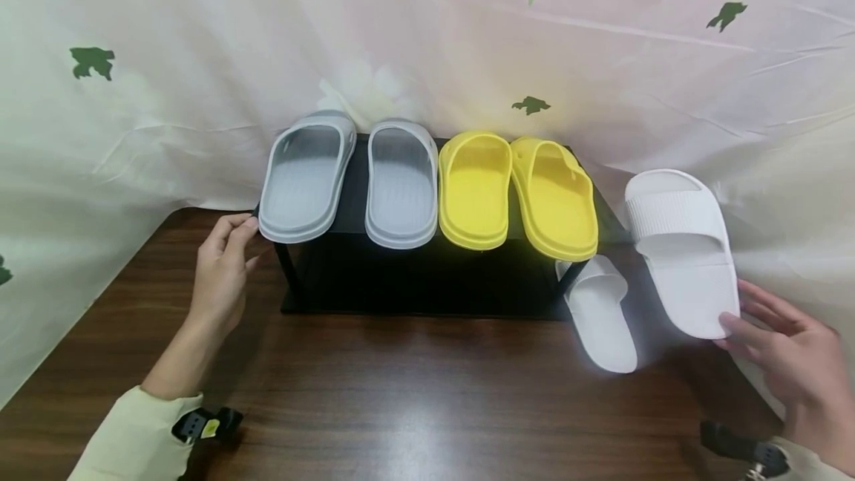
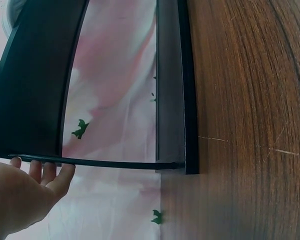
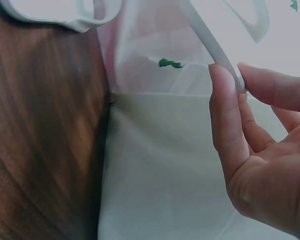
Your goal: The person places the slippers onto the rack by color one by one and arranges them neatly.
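My right hand (image 1: 791, 344) pinches the heel end of a white slipper (image 1: 695, 292) between thumb and fingers. This slipper is raised off the table, right of the rack, with its ribbed strap away from me. In the right wrist view its thin sole edge sits between the fingertips. My left hand (image 1: 223, 266) grips the left end of a black two-tier shoe rack (image 1: 350, 199), fingertips at the upper shelf's edge. The other white slipper (image 1: 604, 325) lies on the table by the rack's right leg, its toe partly hidden behind that leg.
Two grey clogs (image 1: 303, 184) and two yellow clogs (image 1: 476, 195) stand side by side on the upper shelf. A dark wooden table (image 1: 401, 392) carries the rack. Pale cloth (image 1: 427, 36) with green leaf prints hangs behind and along both sides.
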Tool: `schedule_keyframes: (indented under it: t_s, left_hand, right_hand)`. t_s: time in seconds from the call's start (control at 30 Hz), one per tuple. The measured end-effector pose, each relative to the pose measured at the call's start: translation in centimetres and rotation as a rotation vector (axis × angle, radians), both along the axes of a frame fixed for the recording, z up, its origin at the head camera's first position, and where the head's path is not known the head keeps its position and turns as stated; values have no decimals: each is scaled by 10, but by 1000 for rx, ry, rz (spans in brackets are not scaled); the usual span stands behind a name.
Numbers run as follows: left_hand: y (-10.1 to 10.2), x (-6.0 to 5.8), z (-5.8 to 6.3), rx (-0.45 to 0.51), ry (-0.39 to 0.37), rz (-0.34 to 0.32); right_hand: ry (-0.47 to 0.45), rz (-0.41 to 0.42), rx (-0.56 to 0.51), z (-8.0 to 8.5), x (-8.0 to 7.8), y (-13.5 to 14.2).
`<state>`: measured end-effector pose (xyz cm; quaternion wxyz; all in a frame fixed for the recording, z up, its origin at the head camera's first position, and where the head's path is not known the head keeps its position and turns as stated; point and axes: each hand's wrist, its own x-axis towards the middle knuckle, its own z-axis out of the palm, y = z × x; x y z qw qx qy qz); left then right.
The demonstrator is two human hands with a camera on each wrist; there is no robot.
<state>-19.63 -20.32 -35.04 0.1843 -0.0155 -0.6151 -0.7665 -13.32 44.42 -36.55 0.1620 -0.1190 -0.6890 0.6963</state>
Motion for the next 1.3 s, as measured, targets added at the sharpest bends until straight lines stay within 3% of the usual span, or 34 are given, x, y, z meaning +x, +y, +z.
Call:
schedule_keyframes:
  t_s: [0.17, 0.43, 0.7, 0.87, 1.3]
  left_hand:
    - [0, -1, 1, 4, 4, 3]
    - [-1, -1, 1, -4, 12, -10]
    - [-1, 0, 0, -3, 14, -26]
    - [-2, 0, 0, -14, 16, -30]
    - [-3, 2, -1, -16, 6, -39]
  right_hand:
    - [11, 1, 13, 6, -2, -3]
    - [122, 125, -106, 10, 0, -4]
    - [170, 119, -139, 14, 1, -11]
    - [175, 80, -82, 19, 0, -19]
    - [370, 157, -157, 28, -1, -28]
